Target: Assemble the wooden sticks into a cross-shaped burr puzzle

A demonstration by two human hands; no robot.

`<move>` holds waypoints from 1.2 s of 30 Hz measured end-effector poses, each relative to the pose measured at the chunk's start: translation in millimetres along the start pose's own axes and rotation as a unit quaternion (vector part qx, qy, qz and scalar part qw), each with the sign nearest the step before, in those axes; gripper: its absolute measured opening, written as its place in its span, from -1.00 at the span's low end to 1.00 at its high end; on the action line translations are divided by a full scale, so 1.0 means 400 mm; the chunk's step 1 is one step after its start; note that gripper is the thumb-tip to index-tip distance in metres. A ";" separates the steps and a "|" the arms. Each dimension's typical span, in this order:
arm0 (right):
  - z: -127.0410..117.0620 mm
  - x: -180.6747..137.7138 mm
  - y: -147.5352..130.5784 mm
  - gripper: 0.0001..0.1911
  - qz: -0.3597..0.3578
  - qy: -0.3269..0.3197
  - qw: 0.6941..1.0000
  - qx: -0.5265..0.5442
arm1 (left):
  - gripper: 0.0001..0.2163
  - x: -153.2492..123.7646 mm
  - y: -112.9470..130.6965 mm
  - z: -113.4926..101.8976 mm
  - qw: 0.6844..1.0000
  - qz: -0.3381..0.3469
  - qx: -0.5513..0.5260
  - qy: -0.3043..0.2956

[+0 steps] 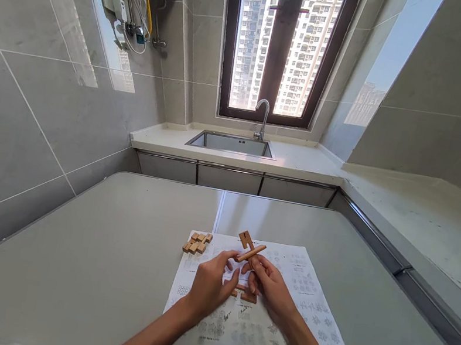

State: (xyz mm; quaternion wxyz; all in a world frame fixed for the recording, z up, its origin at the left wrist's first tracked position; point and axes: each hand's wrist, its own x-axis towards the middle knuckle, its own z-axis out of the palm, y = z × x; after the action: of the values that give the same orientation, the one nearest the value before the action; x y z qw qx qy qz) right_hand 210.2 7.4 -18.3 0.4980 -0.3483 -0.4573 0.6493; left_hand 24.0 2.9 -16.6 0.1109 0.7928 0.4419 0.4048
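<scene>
Hands meet over the middle of a printed sheet [275, 323] that lies flat on the grey table [86, 254]. I see my left hand [208, 287] and my right hand [270, 286] close together, fingertips nearly touching, both raised a little above the paper. Between them sits a wooden stick [252, 252], angled up to the right; my right hand's fingers are closed on its near end, and my left hand's thumb and forefinger pinch in at the same spot. Just beyond the stick, a notched wooden piece [245, 238] stands tilted; I cannot tell whether it is joined to the stick or only behind it. Under my hands, on the paper, another flat wooden piece [245, 296] lies partly hidden by my fingers. To the left, at the far left corner of the sheet, a cluster of small wooden blocks [197, 243] rests half on the paper and half on the table, well apart from my hands. The sheet carries rows of small diagrams, too small to read. Far beyond the table, a steel sink [231, 144] with a curved tap [263, 116] sits in the counter under a window [283, 39].
</scene>
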 end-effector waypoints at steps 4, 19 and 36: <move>-0.020 0.007 -0.006 -0.53 -0.029 0.057 0.998 0.012 | -0.87 0.012 0.001 -0.012 0.996 0.018 0.070 -0.047; -0.029 0.015 -0.001 -0.57 -0.027 0.079 0.995 0.056 | -0.76 0.016 -0.017 -0.017 0.975 0.119 0.050 -0.181; -0.025 0.014 0.017 -0.64 0.061 0.008 0.990 0.125 | -0.63 0.042 0.000 -0.026 0.864 -0.186 -0.461 -0.077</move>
State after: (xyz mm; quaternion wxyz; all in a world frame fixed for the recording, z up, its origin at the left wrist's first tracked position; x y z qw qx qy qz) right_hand 215.6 14.8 -28.2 0.5004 -0.3156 -0.3462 0.7281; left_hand 21.1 14.5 -0.7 0.5707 0.5832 0.3343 0.4717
